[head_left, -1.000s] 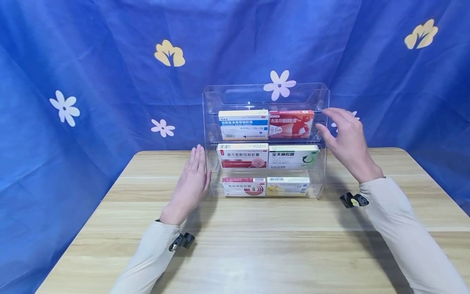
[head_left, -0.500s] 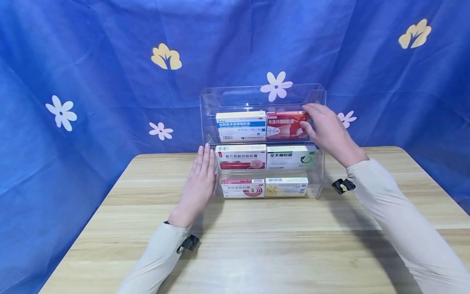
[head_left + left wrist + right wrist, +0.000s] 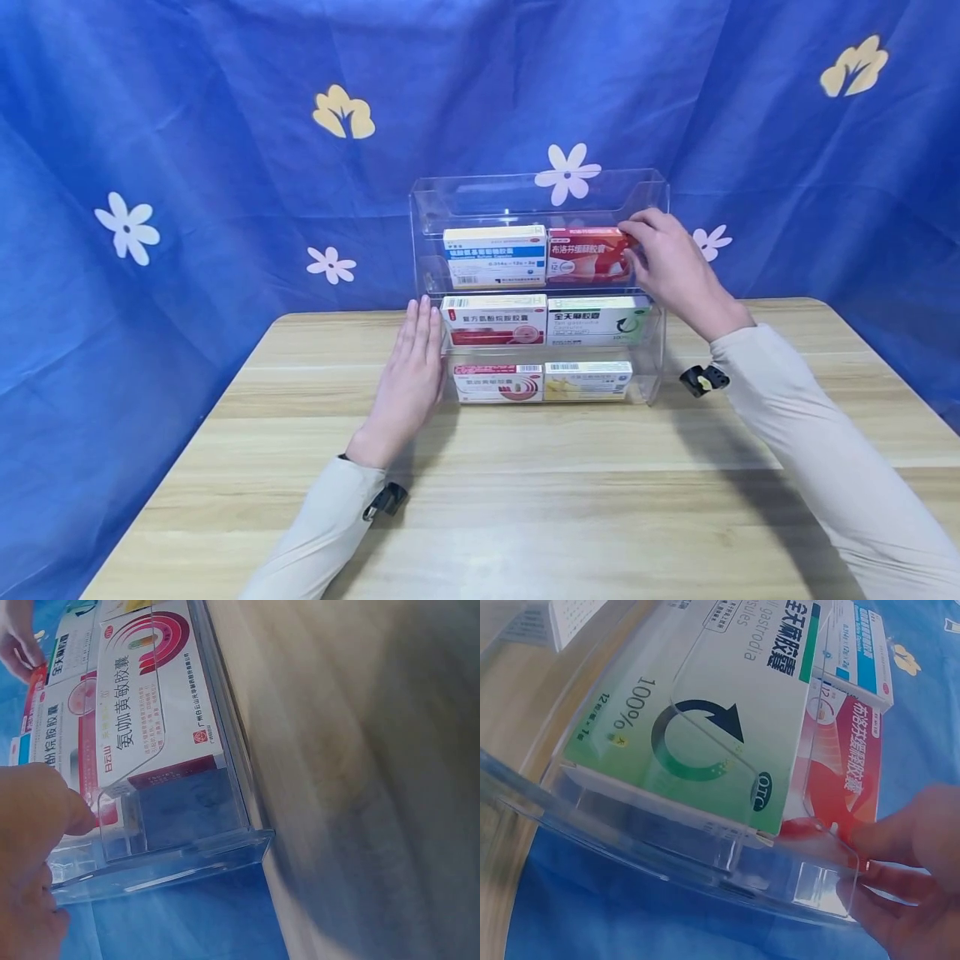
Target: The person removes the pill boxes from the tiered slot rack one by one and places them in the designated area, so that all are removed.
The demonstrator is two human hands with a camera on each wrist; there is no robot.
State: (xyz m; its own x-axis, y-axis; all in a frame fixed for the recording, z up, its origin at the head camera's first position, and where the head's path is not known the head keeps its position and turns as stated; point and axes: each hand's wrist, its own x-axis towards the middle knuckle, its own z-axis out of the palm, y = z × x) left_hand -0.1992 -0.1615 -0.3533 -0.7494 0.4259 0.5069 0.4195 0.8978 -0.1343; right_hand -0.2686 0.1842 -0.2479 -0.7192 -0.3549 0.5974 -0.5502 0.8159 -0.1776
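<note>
A clear acrylic tiered rack (image 3: 648,383) stands upright on the table, holding medicine boxes in pairs on three tiers. On the upper filled tier, my right hand (image 3: 671,262) pinches the right end of a red medicine box (image 3: 585,257); the right wrist view has the thumb on its front. Left of it sits a blue and white box (image 3: 495,258). My left hand (image 3: 405,379) lies with straight fingers along the rack's left side. Below are a red and white box (image 3: 495,321) and a green and white box (image 3: 697,727), with two more boxes on the bottom tier.
The wood-grain table (image 3: 480,500) extends in front of the rack and to both sides. A blue curtain (image 3: 225,167) with flower and tree prints hangs behind it. A small black device (image 3: 705,381) is strapped at the right wrist, and another (image 3: 385,500) at the left.
My right hand has moved left from beside the rack to the red box's right end and taken hold of it. The left hand has shifted slightly right along the rack's side.
</note>
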